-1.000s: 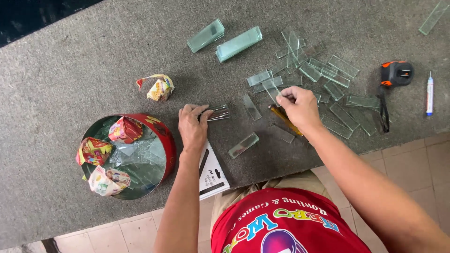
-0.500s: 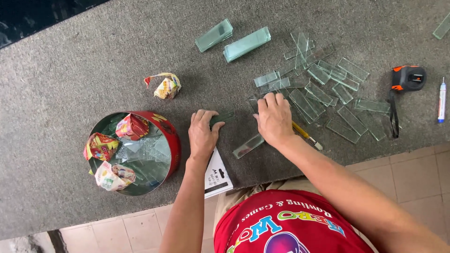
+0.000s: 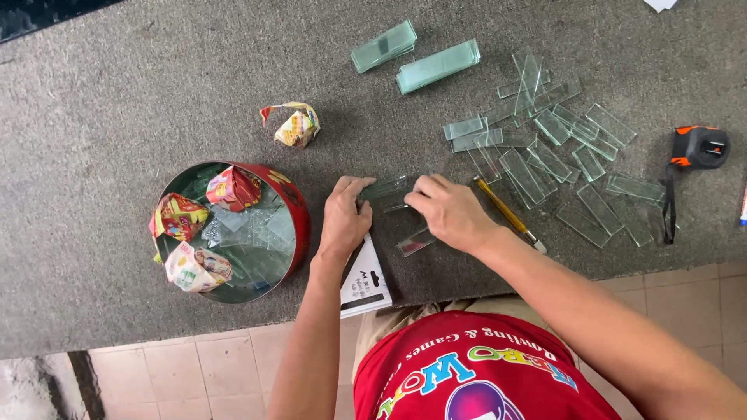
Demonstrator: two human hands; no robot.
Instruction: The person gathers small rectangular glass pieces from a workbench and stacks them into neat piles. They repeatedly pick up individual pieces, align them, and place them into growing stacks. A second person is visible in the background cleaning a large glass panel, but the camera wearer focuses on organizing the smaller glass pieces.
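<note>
My left hand (image 3: 345, 214) and my right hand (image 3: 450, 210) meet over a small stack of clear glass strips (image 3: 387, 189) on the grey felt-covered table (image 3: 140, 93). Both hands pinch the strips, one at each end. A single glass strip (image 3: 415, 243) lies just below my right hand. A yellow-handled glass cutter (image 3: 507, 214) rests on the felt to the right of my right wrist. Under my left wrist a white card (image 3: 366, 281) sticks out over the table's front edge.
A round red tin (image 3: 292, 204) at the left holds glass scraps and crumpled wrappers. Another crumpled wrapper (image 3: 294, 124) lies above it. Several loose glass strips (image 3: 545, 148) spread at the right, two stacks (image 3: 436, 66) behind. An orange tape measure (image 3: 699, 146) sits at far right.
My right hand has put the glass cutter down and moved left to join my left hand on the glass strips. The view has shifted slightly.
</note>
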